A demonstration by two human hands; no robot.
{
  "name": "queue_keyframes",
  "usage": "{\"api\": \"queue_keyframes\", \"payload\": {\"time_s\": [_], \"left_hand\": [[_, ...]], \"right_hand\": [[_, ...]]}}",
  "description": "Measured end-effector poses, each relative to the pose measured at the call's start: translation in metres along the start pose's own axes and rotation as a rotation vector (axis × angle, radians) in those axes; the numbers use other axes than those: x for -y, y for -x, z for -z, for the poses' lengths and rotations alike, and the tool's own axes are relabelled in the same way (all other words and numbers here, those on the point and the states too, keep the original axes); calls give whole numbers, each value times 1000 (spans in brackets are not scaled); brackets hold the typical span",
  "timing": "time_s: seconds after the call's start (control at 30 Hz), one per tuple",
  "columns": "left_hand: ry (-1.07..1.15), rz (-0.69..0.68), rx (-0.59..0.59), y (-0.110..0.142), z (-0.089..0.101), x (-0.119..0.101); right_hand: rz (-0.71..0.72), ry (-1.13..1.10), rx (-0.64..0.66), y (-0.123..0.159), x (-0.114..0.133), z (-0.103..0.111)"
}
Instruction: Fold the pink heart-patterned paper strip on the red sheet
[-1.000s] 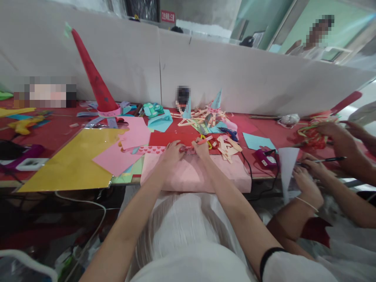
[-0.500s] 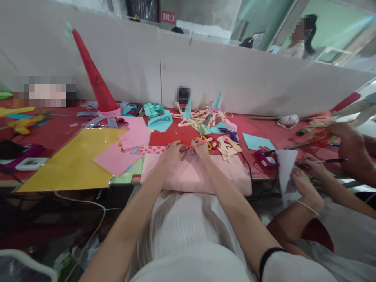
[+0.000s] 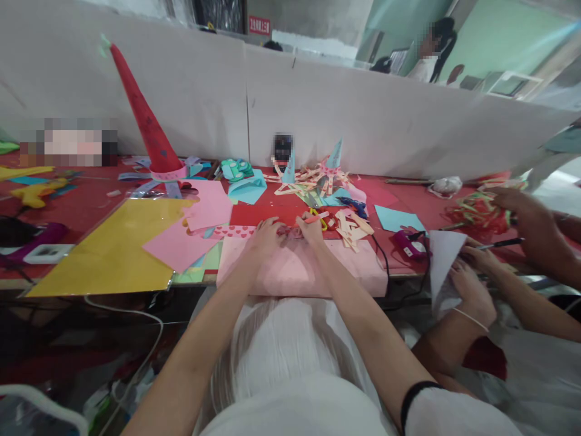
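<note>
Near the table's front edge, a paper strip with red hearts (image 3: 233,231) lies across the top of a pink sheet (image 3: 290,278) that hangs over the edge. My left hand (image 3: 269,235) holds the strip down with bent fingers. Close beside it, my right hand (image 3: 311,230) is closed around an orange-pink pen (image 3: 318,217), its tip hidden by the fingers. A small dark pink patch shows between both hands. Behind them is a red paper sheet (image 3: 263,214). Yellow-handled scissors (image 3: 324,223) lie just right of my right hand.
Wooden sticks (image 3: 354,229) lie to the right, near a purple device (image 3: 410,245) with a cable. Left are a yellow sheet (image 3: 118,248), pink paper (image 3: 181,245) and a tall red cone (image 3: 149,130). A co-worker's hands hold a white paper cone (image 3: 443,263) at right.
My hands stay in nearly the same place on the strip. At right, the co-worker's paper cone tilts and a neighbour's hand shifts red-green strands. A person in the background moves left.
</note>
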State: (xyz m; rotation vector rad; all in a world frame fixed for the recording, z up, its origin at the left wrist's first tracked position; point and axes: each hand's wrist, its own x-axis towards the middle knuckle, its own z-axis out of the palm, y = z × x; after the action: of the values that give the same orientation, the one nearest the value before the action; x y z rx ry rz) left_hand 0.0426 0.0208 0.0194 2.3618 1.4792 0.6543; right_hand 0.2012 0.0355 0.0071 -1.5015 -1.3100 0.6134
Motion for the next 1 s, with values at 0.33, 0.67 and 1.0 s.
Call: {"api": "queue_keyframes", "payload": {"time_s": [0.33, 0.67, 1.0], "left_hand": [[-6, 16, 6, -2, -6, 5], [3, 9, 13, -3, -9, 8], [-36, 12, 16, -1, -5, 6]], "right_hand": [[-22, -61, 35, 3, 3, 1], [28, -41, 8, 4, 4, 1], [-7, -18, 28, 3, -1, -1]]}}
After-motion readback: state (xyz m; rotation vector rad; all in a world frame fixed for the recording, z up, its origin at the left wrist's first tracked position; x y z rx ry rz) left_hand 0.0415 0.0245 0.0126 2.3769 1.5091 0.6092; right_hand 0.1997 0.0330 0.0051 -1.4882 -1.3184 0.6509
